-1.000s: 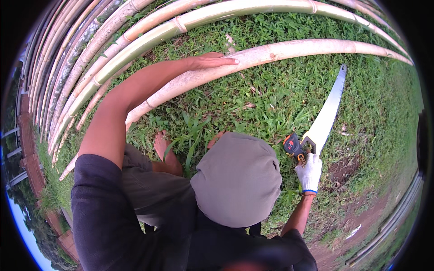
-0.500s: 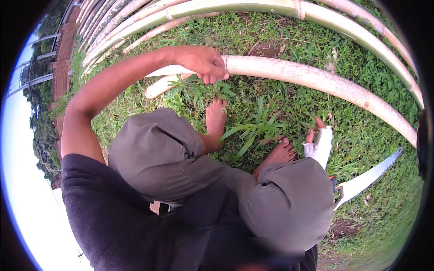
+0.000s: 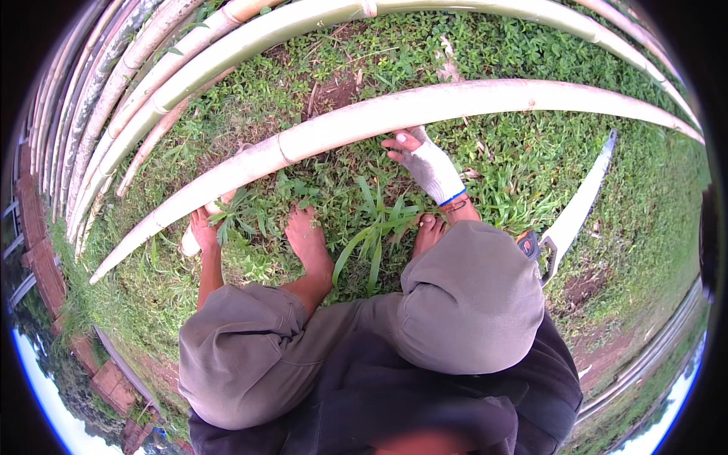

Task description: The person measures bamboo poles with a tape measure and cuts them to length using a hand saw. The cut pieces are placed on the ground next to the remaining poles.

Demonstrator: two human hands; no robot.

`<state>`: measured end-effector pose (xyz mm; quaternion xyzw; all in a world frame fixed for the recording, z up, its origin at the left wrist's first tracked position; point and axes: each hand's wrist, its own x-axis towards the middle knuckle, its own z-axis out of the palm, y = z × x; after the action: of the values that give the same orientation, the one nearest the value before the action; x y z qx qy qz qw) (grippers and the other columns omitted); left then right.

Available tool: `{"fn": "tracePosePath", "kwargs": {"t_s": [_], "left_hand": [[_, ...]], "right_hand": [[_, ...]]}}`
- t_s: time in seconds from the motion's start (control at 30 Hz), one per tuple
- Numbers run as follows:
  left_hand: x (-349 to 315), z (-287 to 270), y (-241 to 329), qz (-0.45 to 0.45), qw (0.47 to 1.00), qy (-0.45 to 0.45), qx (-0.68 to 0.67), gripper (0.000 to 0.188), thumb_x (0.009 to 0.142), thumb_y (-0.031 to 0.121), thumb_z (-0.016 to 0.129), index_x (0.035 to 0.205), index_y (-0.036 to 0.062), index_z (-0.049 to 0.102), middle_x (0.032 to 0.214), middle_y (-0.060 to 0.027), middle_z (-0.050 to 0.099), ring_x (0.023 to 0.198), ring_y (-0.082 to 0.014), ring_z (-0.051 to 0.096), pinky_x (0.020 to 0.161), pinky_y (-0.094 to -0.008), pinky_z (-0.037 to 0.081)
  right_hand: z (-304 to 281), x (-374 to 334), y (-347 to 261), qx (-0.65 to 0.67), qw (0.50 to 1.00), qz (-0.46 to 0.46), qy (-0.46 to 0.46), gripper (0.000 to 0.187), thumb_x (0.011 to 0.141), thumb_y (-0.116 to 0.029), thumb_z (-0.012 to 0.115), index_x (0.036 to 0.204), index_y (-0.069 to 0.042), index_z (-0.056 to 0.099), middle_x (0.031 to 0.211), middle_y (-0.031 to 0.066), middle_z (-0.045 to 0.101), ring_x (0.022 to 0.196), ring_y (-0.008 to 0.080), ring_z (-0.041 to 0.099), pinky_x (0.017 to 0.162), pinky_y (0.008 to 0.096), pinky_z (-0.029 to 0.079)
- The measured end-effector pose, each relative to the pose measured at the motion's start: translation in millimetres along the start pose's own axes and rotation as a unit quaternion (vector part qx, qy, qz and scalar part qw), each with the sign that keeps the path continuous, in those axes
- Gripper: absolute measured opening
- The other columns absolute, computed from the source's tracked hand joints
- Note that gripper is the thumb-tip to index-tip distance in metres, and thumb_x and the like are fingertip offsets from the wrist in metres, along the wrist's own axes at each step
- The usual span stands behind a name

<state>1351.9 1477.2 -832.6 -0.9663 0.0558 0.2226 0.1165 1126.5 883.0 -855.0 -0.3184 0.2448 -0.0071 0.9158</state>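
Note:
A long pale bamboo pole (image 3: 341, 127) arches across the ground in front of my feet. Under its left part lies a shorter bamboo piece (image 3: 189, 241), and my bare left hand (image 3: 205, 230) is wrapped on it, close to the long pole. Its fingers are partly hidden. My right hand (image 3: 428, 163), in a white fingerless glove with a blue cuff edge, is at the near side of the long pole. Its fingers are spread and hold nothing. A handsaw (image 3: 582, 193) lies in the grass to the right, its dark and orange handle (image 3: 528, 244) beside my right knee.
A greenish bamboo pole (image 3: 250, 61) runs along the far side, with several more poles (image 3: 98, 83) stacked at the far left. Leafy weeds (image 3: 371, 227) grow between my bare feet. Reddish brickwork (image 3: 45, 250) stands at the left edge.
My left hand has left the top of the long pole and come down to the shorter piece. My right hand has moved from beside my right knee up to the long pole. The view has shifted.

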Motion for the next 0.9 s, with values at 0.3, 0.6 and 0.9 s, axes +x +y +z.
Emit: {"fn": "tracePosePath", "kwargs": {"t_s": [0.3, 0.6, 0.9], "left_hand": [[-81, -77, 40, 0.11, 0.972, -0.2, -0.054, 0.078, 0.073, 0.028, 0.087, 0.142, 0.0033, 0.062, 0.13, -0.0204, 0.069, 0.121, -0.0401, 0.07, 0.107, -0.048, 0.055], [-137, -184, 64, 0.164, 0.948, -0.271, -0.02, 0.076, 0.065, 0.024, 0.089, 0.137, 0.0071, 0.068, 0.125, -0.0173, 0.071, 0.114, -0.0376, 0.072, 0.102, -0.0469, 0.058], [-178, -316, 186, 0.346, 0.931, -0.116, -0.001, 0.077, 0.06, 0.022, 0.089, 0.134, 0.0105, 0.071, 0.123, -0.0148, 0.071, 0.107, -0.0385, 0.074, 0.097, -0.0466, 0.059]], "right_hand": [[36, 28, 27, 0.165, 0.986, -0.006, 0.0, 0.043, 0.103, -0.03, 0.078, 0.141, -0.017, 0.061, 0.14, 0.0025, 0.065, 0.131, 0.0225, 0.061, 0.11, 0.0467, 0.052], [61, 45, -8, 0.176, 0.984, -0.013, -0.034, 0.051, 0.098, -0.032, 0.082, 0.14, -0.015, 0.06, 0.135, 0.0048, 0.066, 0.129, 0.0226, 0.062, 0.107, 0.0511, 0.052], [41, 57, 10, 0.186, 0.982, 0.008, -0.028, 0.056, 0.094, -0.028, 0.087, 0.14, -0.015, 0.057, 0.133, 0.0067, 0.064, 0.12, 0.0283, 0.065, 0.103, 0.0489, 0.054]]}}
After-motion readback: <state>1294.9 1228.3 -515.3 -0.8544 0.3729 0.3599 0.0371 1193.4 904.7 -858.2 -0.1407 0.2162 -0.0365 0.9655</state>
